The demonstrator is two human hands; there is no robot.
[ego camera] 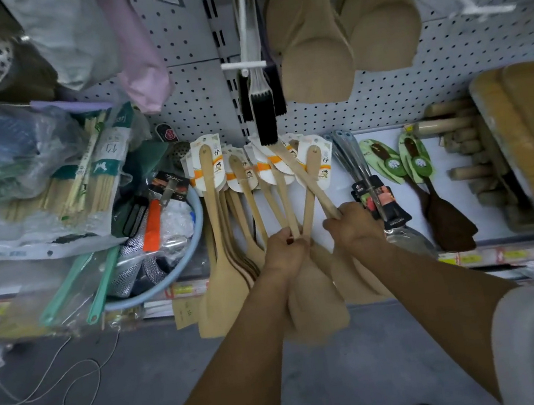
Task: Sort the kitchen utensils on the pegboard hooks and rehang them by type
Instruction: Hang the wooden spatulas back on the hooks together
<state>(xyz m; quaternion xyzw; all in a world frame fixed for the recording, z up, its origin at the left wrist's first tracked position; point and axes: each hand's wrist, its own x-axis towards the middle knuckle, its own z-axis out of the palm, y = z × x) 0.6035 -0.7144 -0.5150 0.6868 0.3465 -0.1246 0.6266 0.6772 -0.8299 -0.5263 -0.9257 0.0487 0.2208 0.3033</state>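
Wood: pale spatulas (218,230) hang in a row from the pegboard (415,90), their card tags up by the hooks.
My left hand (283,252): fingers curled tight round several spatula handles, mid-row.
My right hand (352,227): fingers wrapped round one slanted handle (307,179), just right of my left.
Steel turners (357,168): right of my right hand, touching it.
Dark spatulas (449,223): further right.
Brush (264,112): hangs above the row.
Chopsticks (83,188): far left.

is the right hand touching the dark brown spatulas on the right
Apart. The head view shows the right hand gripping a light wooden spatula handle, with packaged metal utensils between it and the dark brown spatulas.
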